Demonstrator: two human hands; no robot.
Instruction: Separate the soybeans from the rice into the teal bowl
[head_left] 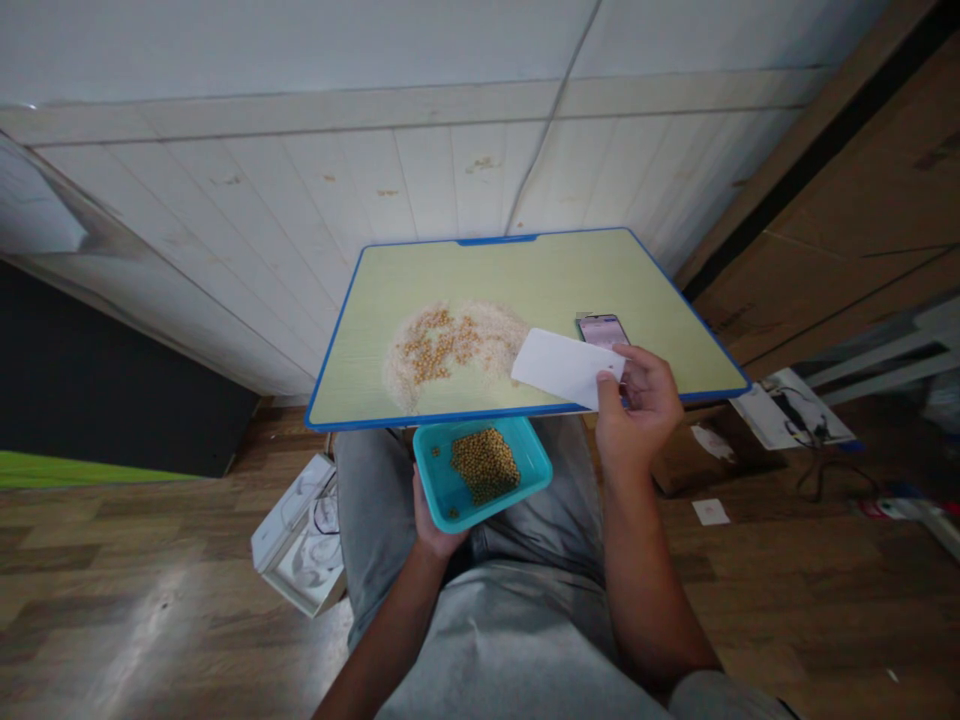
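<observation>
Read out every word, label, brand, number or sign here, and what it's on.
Nothing is readable.
Phone: lit screen, too small and blurred to read.
White card: small dark mark near one end, too small to make out.
Open white box on the floor: no lettering I can make out.

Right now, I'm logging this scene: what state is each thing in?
Turquoise tub: uncovered, part-filled with yellow beans, held by the left hand.
White card: held over the tabletop by the right hand.
Loose beans: spread among pale grains on the tabletop.
Phone: face up, screen lit.
White box: open on the floor.
</observation>
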